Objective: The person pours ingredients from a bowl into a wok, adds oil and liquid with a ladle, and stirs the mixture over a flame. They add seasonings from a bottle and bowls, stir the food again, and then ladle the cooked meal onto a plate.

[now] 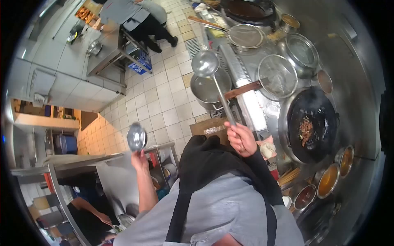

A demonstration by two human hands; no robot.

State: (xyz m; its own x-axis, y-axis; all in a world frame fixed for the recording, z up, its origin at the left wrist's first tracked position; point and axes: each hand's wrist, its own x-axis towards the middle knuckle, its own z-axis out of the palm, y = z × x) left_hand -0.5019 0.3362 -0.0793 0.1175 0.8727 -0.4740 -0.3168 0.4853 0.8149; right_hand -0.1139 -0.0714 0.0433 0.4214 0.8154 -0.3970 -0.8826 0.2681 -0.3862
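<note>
A long-handled steel ladle [205, 64] points away from me, its handle gripped by my right hand [242, 140]. The ladle's bowl hangs over the near side of a large steel pot [197, 88] standing low by the stove. Out to the left, my left hand [140, 160] holds a small shiny metal bowl [136, 137] by its edge, above the tiled floor. To the right, a black wok [324, 135] sits on the stove with browned food pieces [305, 130] in it. Light steam seems to rise there.
A wire strainer [278, 76] with a wooden handle and another strainer [246, 36] lie along the stove. Sauce containers [328, 180] stand at the lower right. A steel counter [119, 176] is at left. A co-worker [131, 18] stands far off; another person's arm [88, 207] shows lower left.
</note>
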